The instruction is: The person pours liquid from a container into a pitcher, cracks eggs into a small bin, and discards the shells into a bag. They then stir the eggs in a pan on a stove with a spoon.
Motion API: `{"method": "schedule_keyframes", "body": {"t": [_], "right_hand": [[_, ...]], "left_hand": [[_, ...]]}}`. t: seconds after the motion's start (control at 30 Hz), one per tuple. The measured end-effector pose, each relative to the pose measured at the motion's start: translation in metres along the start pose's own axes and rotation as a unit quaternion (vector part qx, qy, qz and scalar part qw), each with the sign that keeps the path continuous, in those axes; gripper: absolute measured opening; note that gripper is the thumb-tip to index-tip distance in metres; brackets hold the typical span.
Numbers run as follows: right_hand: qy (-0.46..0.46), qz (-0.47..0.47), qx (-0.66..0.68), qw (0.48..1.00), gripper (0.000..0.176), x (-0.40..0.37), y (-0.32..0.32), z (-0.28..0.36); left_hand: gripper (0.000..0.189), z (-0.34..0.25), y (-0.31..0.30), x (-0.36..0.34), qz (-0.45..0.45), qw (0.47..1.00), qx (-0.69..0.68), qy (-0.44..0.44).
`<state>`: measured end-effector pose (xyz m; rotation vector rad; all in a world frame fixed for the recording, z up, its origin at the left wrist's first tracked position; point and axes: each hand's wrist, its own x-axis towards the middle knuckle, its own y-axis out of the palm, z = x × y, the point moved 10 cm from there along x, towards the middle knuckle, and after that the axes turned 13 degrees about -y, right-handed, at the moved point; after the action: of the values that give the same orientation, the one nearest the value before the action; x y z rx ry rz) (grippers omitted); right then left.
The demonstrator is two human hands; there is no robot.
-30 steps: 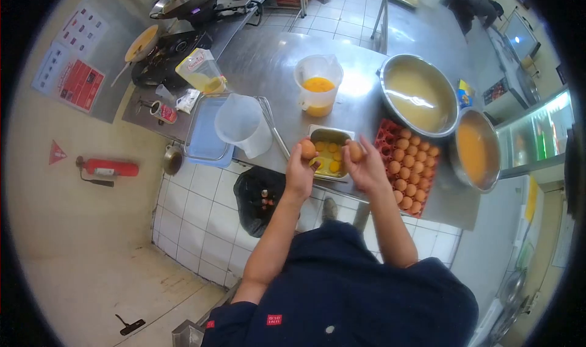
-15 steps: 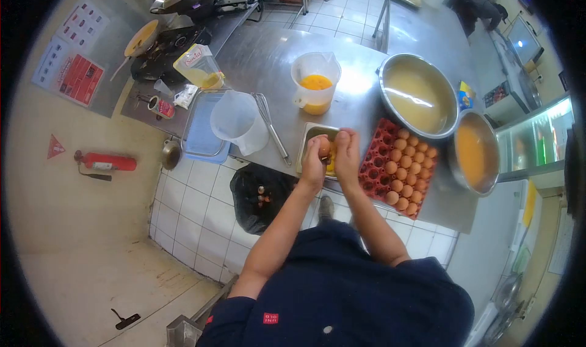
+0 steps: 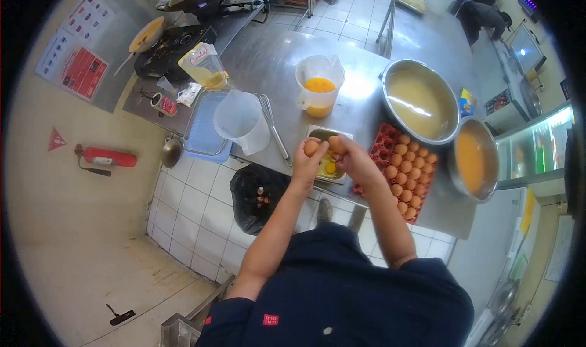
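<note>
Above a small metal pan, my two hands are a short way apart. A brown eggshell piece is pinched in my left hand. My right hand has its fingers closed on another brown eggshell piece. Egg white and a yolk lie in the pan below, partly hidden by my hands. Right of the pan, a red egg tray holds rows of brown eggs, with several empty cups along its left side.
A jug of beaten egg, an empty plastic jug and a whisk stand near. Large steel bowls hold pale and orange liquid. A black bag with shells hangs below the table edge. Another person bends far right.
The egg that was in my left hand is now in two shell pieces, one in each hand. My right hand has gone from outstretched fingers to a closed grip.
</note>
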<state>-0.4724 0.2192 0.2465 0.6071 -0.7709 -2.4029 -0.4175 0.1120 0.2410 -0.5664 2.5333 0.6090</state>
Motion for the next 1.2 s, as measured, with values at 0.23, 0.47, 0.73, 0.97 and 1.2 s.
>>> {"method": "schedule_keyframes", "body": {"t": [0.23,0.47,0.73,0.97,1.2], "right_hand": [[-0.050,0.054,-0.301,0.951,0.048,-0.018,0.013,0.031],[-0.051,0.080,-0.270,0.958,0.041,-0.014,0.012,0.031],[-0.071,0.082,-0.319,0.942,0.038,-0.002,0.004,0.028],[-0.074,0.085,-0.303,0.946,0.039,0.002,0.003,0.025],[-0.068,0.071,-0.282,0.954,0.039,0.008,-0.002,0.021]], "left_hand": [[0.026,-0.014,0.008,0.000,0.093,0.994,-0.055,0.024],[0.028,-0.026,0.004,0.004,0.090,0.989,0.086,0.085],[0.032,-0.031,0.006,0.004,0.094,0.974,0.163,0.123],[0.034,-0.043,0.010,-0.003,0.064,0.958,0.235,0.152],[0.037,-0.052,0.012,-0.007,-0.014,0.923,0.335,0.189]]}}
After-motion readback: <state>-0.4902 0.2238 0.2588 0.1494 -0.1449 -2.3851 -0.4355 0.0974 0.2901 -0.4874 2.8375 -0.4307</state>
